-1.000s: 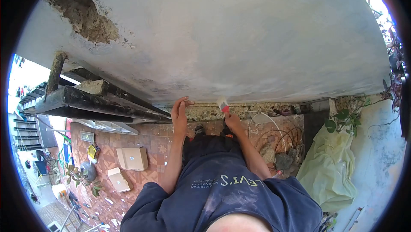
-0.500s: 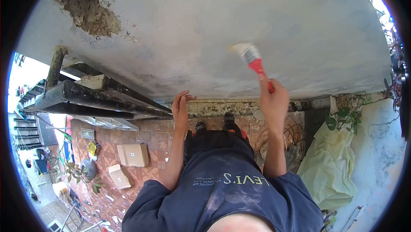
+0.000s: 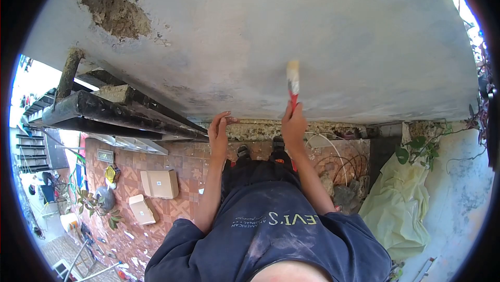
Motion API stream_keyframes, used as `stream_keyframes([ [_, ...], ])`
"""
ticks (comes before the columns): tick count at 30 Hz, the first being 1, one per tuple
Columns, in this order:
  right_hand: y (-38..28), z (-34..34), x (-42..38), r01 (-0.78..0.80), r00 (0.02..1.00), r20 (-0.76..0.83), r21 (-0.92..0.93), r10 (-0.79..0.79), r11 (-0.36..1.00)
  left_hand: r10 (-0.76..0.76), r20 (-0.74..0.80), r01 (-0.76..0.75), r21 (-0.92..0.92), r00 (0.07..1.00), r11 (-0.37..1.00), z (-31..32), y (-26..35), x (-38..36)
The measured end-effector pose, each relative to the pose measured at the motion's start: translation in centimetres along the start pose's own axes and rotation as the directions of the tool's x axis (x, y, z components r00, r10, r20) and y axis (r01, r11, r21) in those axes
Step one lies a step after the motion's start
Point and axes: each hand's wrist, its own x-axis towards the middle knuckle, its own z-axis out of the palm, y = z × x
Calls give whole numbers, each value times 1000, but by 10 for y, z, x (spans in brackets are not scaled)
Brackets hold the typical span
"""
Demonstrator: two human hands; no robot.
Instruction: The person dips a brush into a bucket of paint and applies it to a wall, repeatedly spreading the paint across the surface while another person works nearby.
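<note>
A paintbrush (image 3: 293, 81) with a red handle and pale bristles is gripped in my right hand (image 3: 295, 128), its bristle end up against the grey-white plastered wall (image 3: 354, 37). A darker, damp-looking patch shows on the plaster around the brush tip. My left hand (image 3: 219, 130) is raised near the foot of the wall, fingers loosely bent and apart, with nothing seen in it. Its fingertips overlap the rough ledge (image 3: 255, 130) along the wall's base.
Black metal beams (image 3: 120, 115) jut out from the wall at left, below a broken plaster hole (image 3: 109, 6). Cardboard boxes (image 3: 160, 184) lie on the patterned tile floor (image 3: 182, 165). At right hangs a pale yellow sheet (image 3: 398, 204) beside a leafy plant (image 3: 419, 149).
My right hand has moved left and slightly down with the paintbrush, which has swung from a leftward tilt to nearly upright. My left hand stays almost where it was.
</note>
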Motion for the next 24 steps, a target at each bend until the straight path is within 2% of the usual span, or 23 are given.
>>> stream_keyframes([
  [4,44,31,-48,12,996,87,-11,-11,1000,-18,-5,18,-13,1000,1000,-6,-1,-5],
  [6,62,28,-66,-93,957,291,325,-6,941,-35,-23,35,-7,999,999,-9,1,-8],
  [7,68,23,-72,-89,954,301,327,-14,941,-24,-32,24,2,999,1000,-12,1,-7],
  [8,67,14,-75,-397,867,465,432,178,810,-14,-40,14,14,999,1000,-14,2,-8],
  [9,62,3,-74,-667,709,634,459,309,587,-11,-50,12,15,999,1000,-16,0,-8],
  [10,58,-7,-68,-663,708,640,459,298,591,2,-59,-1,6,998,1000,-19,-3,-8],
  [12,42,-28,-49,-602,780,572,578,253,551,28,-106,-28,-1,994,1000,-18,0,-8],
  [14,43,-30,-30,-363,922,373,733,106,575,16,-139,-10,47,990,999,-14,8,-13],
  [16,41,-31,-3,-306,948,304,803,89,512,59,-174,-33,151,983,988,-4,25,-18],
  [17,42,-29,10,-313,947,304,807,101,500,85,-195,-60,129,977,990,-5,17,-19],
  [18,40,-24,22,-321,945,306,811,113,489,105,-228,-102,28,968,994,-1,7,-19],
  [20,30,-23,28,-394,902,431,786,34,477,161,-291,-200,-110,943,974,10,-5,-34],
  [21,37,-16,24,-420,868,496,767,-33,486,194,-311,-249,-147,931,957,15,-3,-41],
  [23,75,5,12,-542,803,592,679,67,496,186,-438,-281,-162,880,946,25,-20,-56],
  [24,91,9,7,-551,776,631,663,19,507,172,-473,-291,-190,864,938,31,-28,-65],
])
